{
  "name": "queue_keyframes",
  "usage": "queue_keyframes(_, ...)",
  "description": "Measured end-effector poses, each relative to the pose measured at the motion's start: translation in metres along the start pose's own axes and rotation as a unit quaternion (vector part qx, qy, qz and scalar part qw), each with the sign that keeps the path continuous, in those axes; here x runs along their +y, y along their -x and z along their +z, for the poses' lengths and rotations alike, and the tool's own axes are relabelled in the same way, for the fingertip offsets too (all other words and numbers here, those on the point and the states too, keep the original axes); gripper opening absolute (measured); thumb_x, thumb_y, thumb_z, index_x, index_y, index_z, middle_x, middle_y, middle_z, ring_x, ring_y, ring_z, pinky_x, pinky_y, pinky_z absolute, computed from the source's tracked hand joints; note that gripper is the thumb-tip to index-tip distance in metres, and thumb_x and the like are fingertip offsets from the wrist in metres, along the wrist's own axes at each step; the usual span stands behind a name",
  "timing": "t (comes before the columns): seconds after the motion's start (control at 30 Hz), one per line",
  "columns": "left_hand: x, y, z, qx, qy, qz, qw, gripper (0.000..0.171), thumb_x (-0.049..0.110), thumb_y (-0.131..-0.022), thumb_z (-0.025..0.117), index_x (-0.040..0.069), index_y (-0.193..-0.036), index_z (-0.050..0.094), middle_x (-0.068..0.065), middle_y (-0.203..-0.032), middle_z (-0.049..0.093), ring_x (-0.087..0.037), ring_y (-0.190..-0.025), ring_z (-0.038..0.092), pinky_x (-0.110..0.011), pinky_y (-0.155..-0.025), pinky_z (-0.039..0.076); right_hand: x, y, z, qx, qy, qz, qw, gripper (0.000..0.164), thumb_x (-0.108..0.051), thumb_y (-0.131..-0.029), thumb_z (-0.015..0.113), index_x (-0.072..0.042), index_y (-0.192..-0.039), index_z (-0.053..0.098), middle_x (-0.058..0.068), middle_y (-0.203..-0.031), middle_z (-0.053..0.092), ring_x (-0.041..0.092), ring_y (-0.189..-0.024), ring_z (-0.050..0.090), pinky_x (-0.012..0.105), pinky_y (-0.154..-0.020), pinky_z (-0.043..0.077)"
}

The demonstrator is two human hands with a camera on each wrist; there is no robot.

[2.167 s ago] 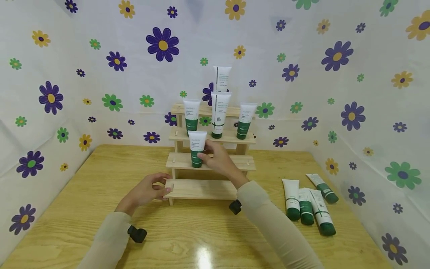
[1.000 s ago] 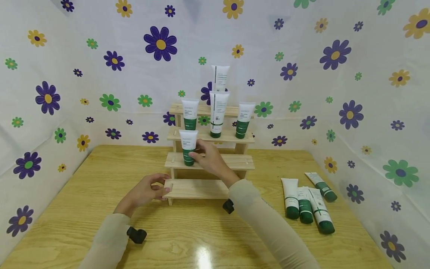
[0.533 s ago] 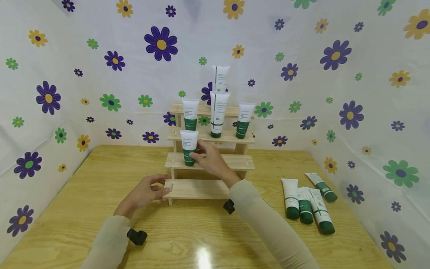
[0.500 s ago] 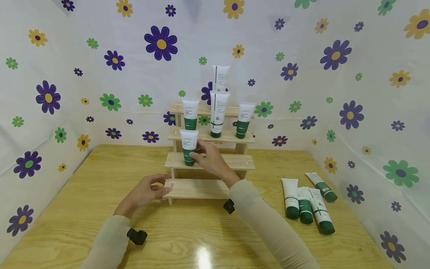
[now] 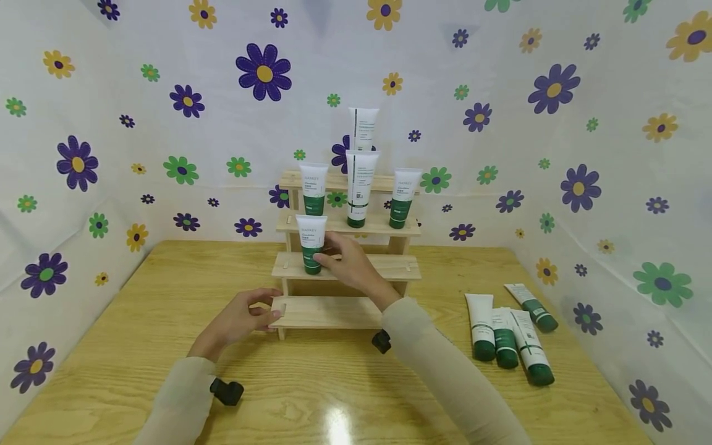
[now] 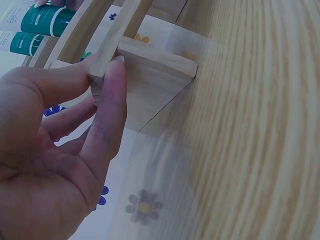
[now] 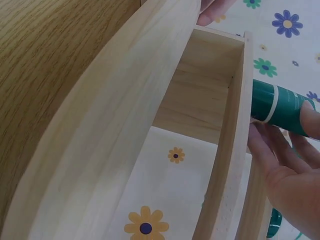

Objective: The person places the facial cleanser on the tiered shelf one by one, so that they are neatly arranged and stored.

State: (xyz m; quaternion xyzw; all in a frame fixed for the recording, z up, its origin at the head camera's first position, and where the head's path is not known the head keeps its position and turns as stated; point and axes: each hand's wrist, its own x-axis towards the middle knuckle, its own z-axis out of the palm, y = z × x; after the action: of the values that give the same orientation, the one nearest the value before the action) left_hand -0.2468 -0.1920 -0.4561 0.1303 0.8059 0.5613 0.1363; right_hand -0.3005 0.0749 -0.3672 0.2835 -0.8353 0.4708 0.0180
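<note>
My right hand (image 5: 355,264) holds a small white tube with a green lower part (image 5: 310,232) between thumb and fingers. It stands cap down at the left of the second-lowest tier of a stepped wooden display stand (image 5: 339,314). The right wrist view has the tube's green cap end (image 7: 262,100) right at the shelf edge. My left hand (image 5: 238,320) pinches the left end of the lowest tier; the left wrist view puts thumb and fingertips on either side of that board (image 6: 102,65). Some right-hand fingers are hidden behind the tube.
On the tier above stand two small tubes (image 5: 314,185) (image 5: 404,194) with a taller white tube (image 5: 361,185) between them. Another tall tube (image 5: 364,127) rises behind it. Several tubes (image 5: 506,337) lie on the table at right. Flowered cloth (image 5: 211,136) surrounds the table.
Since the oldest frame, my right hand has shifted the tube slightly left along its tier. Over the last second both hands have kept their places, and the left hand's grip is the same throughout.
</note>
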Motion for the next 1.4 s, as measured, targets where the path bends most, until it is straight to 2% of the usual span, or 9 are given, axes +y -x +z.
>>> queue_keyframes(0.13,-0.001,0.000,0.001,0.004,-0.003,-0.008,1.0000,0.052,0.015,-0.100,0.069,0.002,-0.147,0.050,-0.024,-0.129,0.055,-0.021,-0.100,0.069,-0.034,-0.081,0.066,-0.004,0.010,-0.012,-0.014,0.020,0.022,0.999,0.045,-0.017,-0.103,0.065,-0.009,-0.146,0.053,0.014,-0.138,0.066,0.030,-0.124,0.066,0.043,-0.108,0.055)
queue_keyframes(0.23,-0.002,-0.001,0.001,0.007,-0.007,-0.011,0.9999,0.051,0.014,-0.100,0.069,0.002,-0.147,0.051,-0.024,-0.130,0.055,-0.022,-0.100,0.069,-0.033,-0.081,0.066,-0.008,0.020,-0.030,-0.025,0.052,0.032,0.998,0.041,-0.019,-0.103,0.066,-0.010,-0.142,0.057,0.013,-0.134,0.069,0.030,-0.121,0.067,0.043,-0.104,0.057)
queue_keyframes(0.53,-0.001,-0.003,-0.002,0.004,-0.014,-0.012,0.9998,0.051,0.015,-0.100,0.069,0.003,-0.146,0.051,-0.023,-0.130,0.055,-0.022,-0.099,0.069,-0.033,-0.081,0.065,-0.008,0.067,-0.108,-0.073,0.130,0.042,0.988,0.030,-0.013,-0.102,0.065,0.003,-0.127,0.063,0.019,-0.118,0.071,0.031,-0.105,0.070,0.041,-0.088,0.063)
queue_keyframes(0.67,0.001,-0.003,-0.003,0.001,-0.020,-0.007,0.9998,0.050,0.015,-0.101,0.068,0.002,-0.146,0.052,-0.024,-0.130,0.055,-0.022,-0.100,0.069,-0.035,-0.082,0.066,-0.002,0.090,-0.142,-0.103,0.135,0.087,0.982,0.029,-0.012,-0.103,0.063,0.007,-0.124,0.061,0.024,-0.116,0.069,0.030,-0.099,0.071,0.039,-0.079,0.065)
queue_keyframes(0.8,0.002,-0.002,-0.003,-0.003,-0.020,0.000,0.9998,0.050,0.014,-0.101,0.068,0.001,-0.146,0.051,-0.025,-0.130,0.055,-0.022,-0.100,0.069,-0.036,-0.081,0.066,0.005,0.109,-0.166,-0.124,0.146,0.162,0.968,0.030,-0.014,-0.103,0.063,0.007,-0.123,0.060,0.026,-0.117,0.068,0.028,-0.097,0.071,0.039,-0.076,0.066)
queue_keyframes(1.0,0.002,-0.001,-0.002,-0.004,-0.012,-0.006,0.9999,0.050,0.014,-0.101,0.068,0.001,-0.147,0.050,-0.025,-0.130,0.055,-0.021,-0.099,0.069,-0.035,-0.082,0.066,0.030,0.131,-0.187,-0.148,0.180,0.227,0.945,0.033,-0.014,-0.100,0.067,0.010,-0.121,0.060,0.027,-0.111,0.071,0.028,-0.090,0.071,0.039,-0.069,0.066)
queue_keyframes(1.13,0.002,-0.002,-0.001,-0.004,-0.014,-0.003,0.9999,0.050,0.014,-0.101,0.068,0.000,-0.146,0.051,-0.025,-0.129,0.055,-0.021,-0.099,0.069,-0.036,-0.082,0.066,0.046,0.143,-0.197,-0.171,0.196,0.280,0.924,0.036,-0.014,-0.100,0.067,0.012,-0.123,0.059,0.027,-0.109,0.070,0.034,-0.091,0.071,0.040,-0.069,0.066)
queue_keyframes(1.3,-0.001,-0.003,-0.002,-0.007,-0.010,0.002,0.9999,0.050,0.013,-0.101,0.067,-0.001,-0.146,0.050,-0.026,-0.130,0.053,-0.021,-0.099,0.069,-0.036,-0.081,0.066,0.062,0.152,-0.205,-0.169,0.221,0.331,0.902,0.037,-0.011,-0.099,0.067,0.015,-0.123,0.057,0.031,-0.108,0.066,0.037,-0.088,0.072,0.041,-0.068,0.066)
queue_keyframes(1.4,-0.002,-0.003,-0.002,-0.007,-0.009,0.004,0.9999,0.050,0.012,-0.101,0.067,-0.002,-0.146,0.049,-0.026,-0.130,0.052,-0.021,-0.098,0.069,-0.037,-0.081,0.066,0.070,0.156,-0.206,-0.166,0.229,0.345,0.895,0.037,-0.010,-0.098,0.069,0.015,-0.122,0.056,0.031,-0.104,0.065,0.031,-0.082,0.073,0.039,-0.066,0.066)
